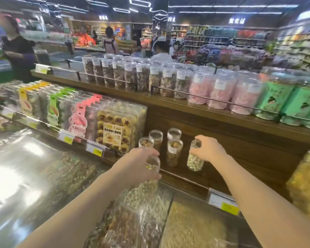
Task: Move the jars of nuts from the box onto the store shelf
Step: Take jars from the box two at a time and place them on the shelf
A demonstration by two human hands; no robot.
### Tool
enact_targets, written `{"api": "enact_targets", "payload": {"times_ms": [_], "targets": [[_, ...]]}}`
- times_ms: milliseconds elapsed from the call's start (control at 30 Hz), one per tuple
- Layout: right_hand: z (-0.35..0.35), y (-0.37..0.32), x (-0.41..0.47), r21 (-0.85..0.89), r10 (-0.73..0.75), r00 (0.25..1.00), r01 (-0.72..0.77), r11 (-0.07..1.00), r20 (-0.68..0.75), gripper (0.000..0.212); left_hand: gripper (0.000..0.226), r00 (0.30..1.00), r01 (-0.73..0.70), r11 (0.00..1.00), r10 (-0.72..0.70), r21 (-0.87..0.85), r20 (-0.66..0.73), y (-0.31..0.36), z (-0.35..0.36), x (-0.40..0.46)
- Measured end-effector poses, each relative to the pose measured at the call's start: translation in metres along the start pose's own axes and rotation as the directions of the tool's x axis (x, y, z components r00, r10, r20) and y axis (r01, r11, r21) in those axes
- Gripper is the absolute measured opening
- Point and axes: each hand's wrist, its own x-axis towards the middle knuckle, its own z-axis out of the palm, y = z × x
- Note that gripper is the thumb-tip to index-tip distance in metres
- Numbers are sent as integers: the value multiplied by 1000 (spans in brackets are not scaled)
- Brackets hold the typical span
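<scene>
Placing step: your left hand (pixel 141 162) & right hand (pixel 208 149) each grip a pistachio jar (pixel 195 161); next, set both upright on lower shelf (pixel 184 178).

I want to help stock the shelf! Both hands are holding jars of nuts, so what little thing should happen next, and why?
Probably set the right hand's jar down upright beside the stacked jars and let go. It already hangs low over the lower shelf, with bare room to its right. The left hand's jar is still in front of the rail.
</scene>
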Motion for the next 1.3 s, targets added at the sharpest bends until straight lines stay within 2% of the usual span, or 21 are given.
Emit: {"api": "enact_targets", "payload": {"times_ms": [333,467,533,700,933,1033,1167,1300], "targets": [[17,30,42,-27,188,981,-187,982,45,69,75,999,-30,999,29,-29,-35,-8,0,20],[13,34,41,-36,215,972,-213,976,89,89,74,999,-37,999,37,4,-21,-7,1,31],[8,34,37,-86,210,976,-206,975,50,93,73,999,-50,998,51,24,-12,-5,2,42],[-10,25,23,-173,148,987,-158,972,-68,84,72,998,-61,996,62,57,-9,1,13,92],[-16,13,-3,-279,71,996,-84,957,-57,80,64,1000,-24,990,23,138,8,1,41,145],[-13,8,-9,-311,71,997,-80,947,-41,78,68,999,-2,989,-5,147,51,-4,50,150],[-15,8,-10,-291,93,995,-100,951,-39,76,69,998,20,988,-28,156,54,-7,56,149],[-18,14,-16,-252,121,992,-124,960,-28,76,60,1000,-16,985,14,171,15,-4,45,141]]}}
